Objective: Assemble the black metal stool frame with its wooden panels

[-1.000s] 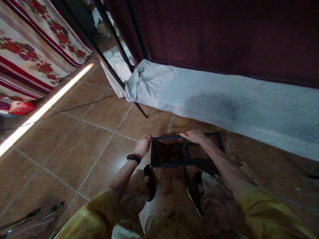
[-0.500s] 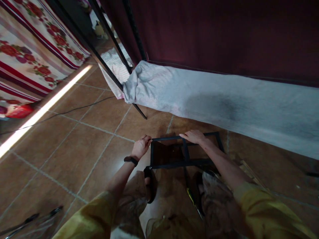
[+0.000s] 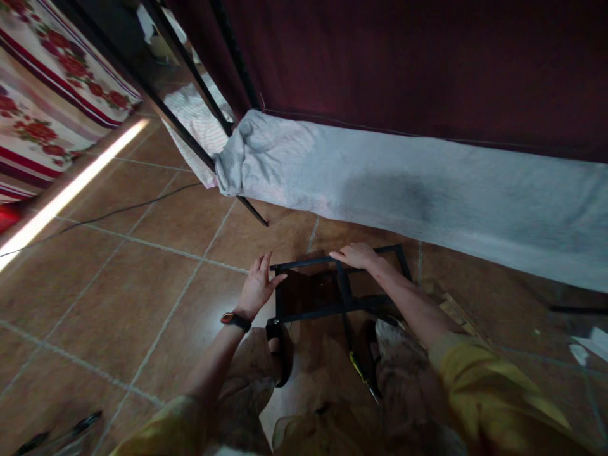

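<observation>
Steadied frame (image 3: 339, 285) upright on floor (image 3: 142, 266): right hand (image 3: 355, 256) curled over top bar; left hand (image 3: 256, 288) spread, fingers open, beside left corner.

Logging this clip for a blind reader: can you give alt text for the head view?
Two hands meet a black metal frame on a brown tiled floor: the left hand open at its left corner, the right hand resting on its far bar. A pale grey cloth lies beyond.
</observation>
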`<state>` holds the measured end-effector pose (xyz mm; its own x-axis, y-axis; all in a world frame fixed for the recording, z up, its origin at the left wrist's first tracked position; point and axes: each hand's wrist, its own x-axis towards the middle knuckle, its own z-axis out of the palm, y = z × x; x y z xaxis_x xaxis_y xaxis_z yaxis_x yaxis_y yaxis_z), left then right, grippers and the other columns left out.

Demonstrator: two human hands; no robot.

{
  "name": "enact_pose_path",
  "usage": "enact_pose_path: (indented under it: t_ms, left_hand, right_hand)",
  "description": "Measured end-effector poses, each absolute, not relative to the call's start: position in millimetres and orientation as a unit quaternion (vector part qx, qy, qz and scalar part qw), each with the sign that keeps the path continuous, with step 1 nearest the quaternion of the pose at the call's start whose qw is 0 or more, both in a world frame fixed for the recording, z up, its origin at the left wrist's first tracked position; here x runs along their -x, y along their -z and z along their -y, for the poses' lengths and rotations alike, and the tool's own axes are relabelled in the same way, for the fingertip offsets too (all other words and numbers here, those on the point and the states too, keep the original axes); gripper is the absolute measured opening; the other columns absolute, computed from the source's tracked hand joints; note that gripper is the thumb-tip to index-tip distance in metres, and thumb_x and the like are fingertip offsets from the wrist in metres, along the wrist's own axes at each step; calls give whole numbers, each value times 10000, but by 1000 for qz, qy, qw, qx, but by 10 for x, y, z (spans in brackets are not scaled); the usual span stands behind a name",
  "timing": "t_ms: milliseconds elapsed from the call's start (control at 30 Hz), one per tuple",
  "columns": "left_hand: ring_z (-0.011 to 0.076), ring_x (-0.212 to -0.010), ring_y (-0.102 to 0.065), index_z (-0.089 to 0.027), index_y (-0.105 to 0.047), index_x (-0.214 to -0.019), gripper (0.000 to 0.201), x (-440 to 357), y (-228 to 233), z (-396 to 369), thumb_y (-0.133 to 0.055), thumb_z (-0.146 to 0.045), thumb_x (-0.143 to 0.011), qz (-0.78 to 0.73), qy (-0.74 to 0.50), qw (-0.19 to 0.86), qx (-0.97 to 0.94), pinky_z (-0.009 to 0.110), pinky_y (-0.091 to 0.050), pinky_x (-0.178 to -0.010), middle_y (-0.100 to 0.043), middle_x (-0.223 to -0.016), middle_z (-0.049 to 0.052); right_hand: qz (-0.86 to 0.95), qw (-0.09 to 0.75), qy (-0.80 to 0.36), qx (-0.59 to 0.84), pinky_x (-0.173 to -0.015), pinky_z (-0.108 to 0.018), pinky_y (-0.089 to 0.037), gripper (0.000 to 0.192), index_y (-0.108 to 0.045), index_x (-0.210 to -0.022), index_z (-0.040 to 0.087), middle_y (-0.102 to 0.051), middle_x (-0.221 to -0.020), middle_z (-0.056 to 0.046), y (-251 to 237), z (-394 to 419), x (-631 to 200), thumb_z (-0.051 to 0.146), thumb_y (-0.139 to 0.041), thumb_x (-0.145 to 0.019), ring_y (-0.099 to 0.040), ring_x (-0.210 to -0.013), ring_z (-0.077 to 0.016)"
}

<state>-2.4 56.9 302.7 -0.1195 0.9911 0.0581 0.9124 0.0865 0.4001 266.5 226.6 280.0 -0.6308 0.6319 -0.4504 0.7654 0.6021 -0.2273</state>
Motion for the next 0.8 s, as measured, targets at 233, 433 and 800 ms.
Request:
enact_pose_path:
  t_ms: [233,433,800]
  left_hand:
    - [245,-1200,-500,-169,-422,-1340,497,-1135,-2995,-159,-526,-297,-871,-629,-80,230,-738,410,-357,-1048,-546,-1292,125]
    - [188,-930,-632,-176,-531,-1155,309,-1615,-2837,-286,-437,-121,-866,-615,43,299,-728,283,-468,-772,-638,-1069,89]
    - [184,-863,-636,-211,-551,-893,71,-1509,-2833,-300,-487,-216,-861,-620,-34,295,-726,253,-414,-680,-668,-959,39]
  right_hand:
    - [-878,159,206,-401,-878,-364,-435,852,-722,-1008,180,-696,-1066,-163,-2881,-2244,-2691,723,-82,-861,-618,-1060,-294]
    - [-876,155,205,-408,-878,-344,-432,816,-717,-1001,196,-700,-1063,-142,-2880,-2237,-2721,711,-97,-874,-620,-1059,-277]
    - [-884,-77,292,-357,-964,-299,-373,322,-618,-1144,228,-619,-1173,-61,-3427,-2110,-3371,389,-425,-944,-546,-1120,-190]
